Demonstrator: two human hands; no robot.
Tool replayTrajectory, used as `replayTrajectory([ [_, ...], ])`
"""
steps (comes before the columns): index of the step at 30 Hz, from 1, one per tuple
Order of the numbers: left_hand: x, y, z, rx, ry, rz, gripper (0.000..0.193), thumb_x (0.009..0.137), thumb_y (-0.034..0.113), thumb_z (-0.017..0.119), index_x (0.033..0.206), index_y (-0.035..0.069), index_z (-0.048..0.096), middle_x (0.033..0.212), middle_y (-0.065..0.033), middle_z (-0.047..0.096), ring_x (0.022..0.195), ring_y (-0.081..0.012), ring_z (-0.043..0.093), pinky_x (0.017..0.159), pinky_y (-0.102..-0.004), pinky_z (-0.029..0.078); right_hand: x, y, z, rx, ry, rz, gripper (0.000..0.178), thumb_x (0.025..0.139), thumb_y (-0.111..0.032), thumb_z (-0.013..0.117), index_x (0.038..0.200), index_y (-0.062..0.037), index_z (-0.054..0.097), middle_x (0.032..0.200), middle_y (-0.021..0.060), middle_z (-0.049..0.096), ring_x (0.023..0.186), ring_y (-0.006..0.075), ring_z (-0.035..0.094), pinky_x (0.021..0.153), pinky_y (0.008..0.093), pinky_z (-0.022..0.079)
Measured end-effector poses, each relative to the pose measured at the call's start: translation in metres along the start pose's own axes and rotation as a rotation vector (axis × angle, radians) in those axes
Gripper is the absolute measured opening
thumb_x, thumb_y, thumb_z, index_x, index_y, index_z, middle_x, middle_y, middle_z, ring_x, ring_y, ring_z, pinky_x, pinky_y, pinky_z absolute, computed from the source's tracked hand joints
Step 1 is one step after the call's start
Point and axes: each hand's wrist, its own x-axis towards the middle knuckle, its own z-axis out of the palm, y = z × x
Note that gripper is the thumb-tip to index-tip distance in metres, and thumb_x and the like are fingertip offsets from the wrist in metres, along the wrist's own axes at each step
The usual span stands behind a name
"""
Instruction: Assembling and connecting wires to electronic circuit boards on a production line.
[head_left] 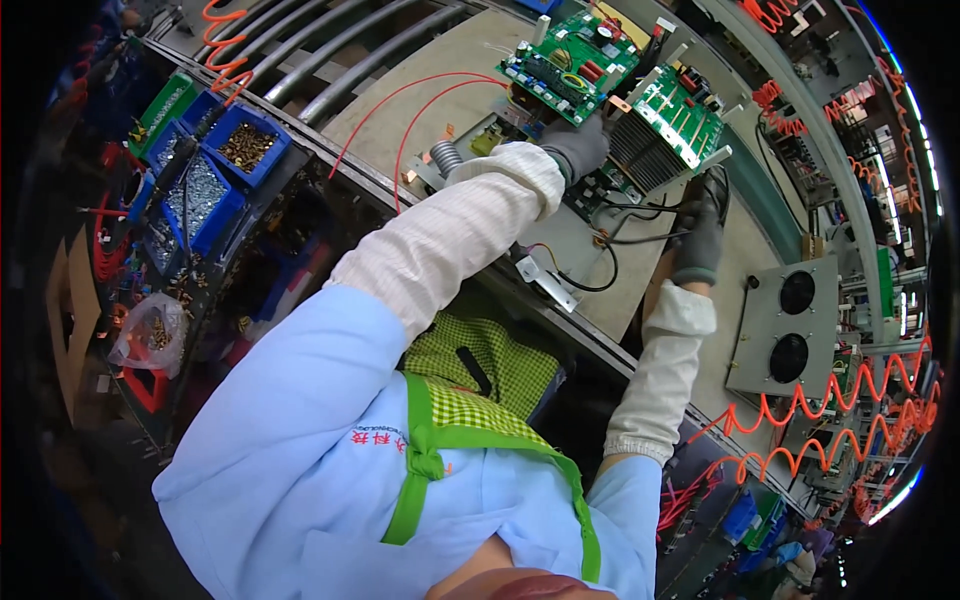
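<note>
My left hand (580,148), in a grey glove, reaches against the underside of a green circuit board (575,68) with many components. Its fingers are hidden beneath that board. Right of it, a second green board (678,115) sits on a dark finned heatsink (640,150). My right hand (703,225), also gloved, is closed around black cables (640,238) beside the heatsink's near right corner. These cables run left into the lower part of the assembly. Two thin red wires (425,80) arc leftward from the first board. A metal bracket (545,283) lies near the bench edge.
Blue bins (262,165) of small fasteners stand left, near a plastic bag (150,335) of brass-coloured parts. Metal rollers (370,65) lie beyond. A grey panel with two black fans (785,325) stands right, beside orange coiled hoses (790,440). A green checked cloth (490,360) is below the bench edge.
</note>
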Motion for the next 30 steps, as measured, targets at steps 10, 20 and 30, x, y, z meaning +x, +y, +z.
replayTrajectory([
  [10, 0.002, -0.002, 0.002, 0.229, 0.052, -0.027, 0.037, 0.091, 0.041, 0.044, 0.115, 0.013, 0.05, 0.115, -0.0178, 0.056, 0.104, -0.0389, 0.054, 0.089, -0.0434, 0.044, -0.069, 0.08, 0.071, -0.248, -0.071, 0.047, 0.059, 0.083, -0.054, 0.057, 0.1, 0.0024, 0.061, 0.083, 0.0084, 0.064, 0.078, 0.0173, 0.058, 0.06, 0.0299, 0.047],
  [20, 0.034, -0.031, 0.03, -0.202, 0.057, -0.307, 0.041, 0.085, 0.042, 0.048, 0.106, 0.008, 0.056, 0.101, -0.0191, 0.061, 0.095, -0.0351, 0.057, 0.085, -0.0375, 0.045, -0.067, -0.049, 0.003, 0.029, 0.223, -0.187, 0.028, 0.092, -0.027, 0.05, 0.1, -0.0025, 0.061, 0.068, 0.0004, 0.051, 0.051, 0.0064, 0.041, 0.045, 0.0219, 0.037],
  [30, 0.015, 0.01, 0.01, 0.367, 0.007, 0.278, 0.017, 0.083, 0.015, 0.057, 0.095, 0.003, 0.059, 0.085, -0.0205, 0.065, 0.079, -0.0385, 0.063, 0.071, -0.0421, 0.052, -0.048, -0.104, 0.068, -0.29, -0.047, -0.67, 0.029, 0.094, -0.014, 0.045, 0.118, -0.0018, 0.054, 0.085, 0.0031, 0.057, 0.059, 0.0068, 0.049, 0.056, 0.0196, 0.041],
])
